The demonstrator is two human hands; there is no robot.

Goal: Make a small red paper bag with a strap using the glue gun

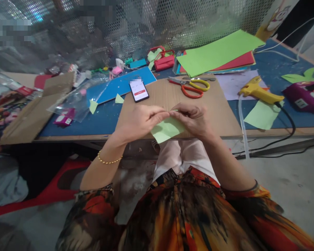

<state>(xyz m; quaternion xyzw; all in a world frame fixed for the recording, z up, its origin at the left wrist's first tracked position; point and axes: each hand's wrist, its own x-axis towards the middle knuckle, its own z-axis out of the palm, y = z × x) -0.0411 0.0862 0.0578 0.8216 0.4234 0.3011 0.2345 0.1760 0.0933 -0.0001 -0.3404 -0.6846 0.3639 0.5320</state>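
A light green piece of paper (167, 130) hangs between my two hands, above the front edge of a cardboard sheet (219, 118). My left hand (142, 120) pinches its upper edge between thumb and fingers. Close beside it, thumb tips nearly meeting, my right hand (192, 118) grips the same edge. The fingers cover the top of the paper, so any fold there is hidden. Just beyond the hands lie scissors (196, 87) with red and yellow handles, and a phone (139, 91) with its screen lit.
A yellow glue gun (261, 91) with a trailing black cord rests at right, near a purple tape dispenser (303, 97). Green sheets (219, 52) are stacked at the back. Paper scraps (93, 106) and a plastic bag (78, 101) lie left. Another person's hand shows at the left edge.
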